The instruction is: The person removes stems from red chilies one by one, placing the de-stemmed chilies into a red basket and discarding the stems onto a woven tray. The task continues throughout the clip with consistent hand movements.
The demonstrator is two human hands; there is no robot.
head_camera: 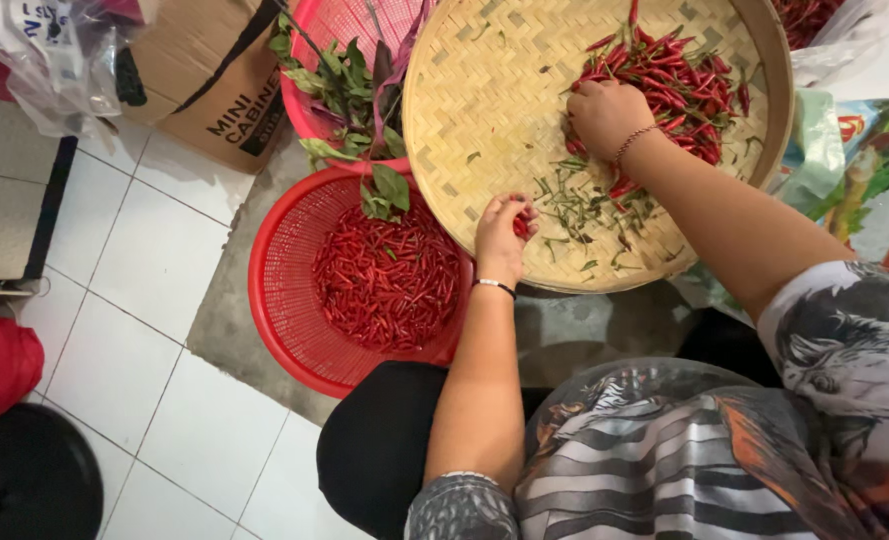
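A round woven bamboo tray (475, 120) lies in front of me, with a heap of small red chilies (690, 85) at its far right and several loose green stems (580, 205) near its front. My right hand (605, 115) rests in the edge of the chili heap, fingers curled among them. At the tray's near rim my left hand (503, 235) is closed on a few red chilies, just right of a red plastic basket (275, 290) that holds many stemless red chilies (390, 280).
A second red basket (310, 110) with leafy green sprigs (350, 85) stands behind the first. A cardboard box (210, 75) and a plastic bag (55, 50) are at the back left. White floor tiles (145, 260) lie to the left, printed plastic bags at the right.
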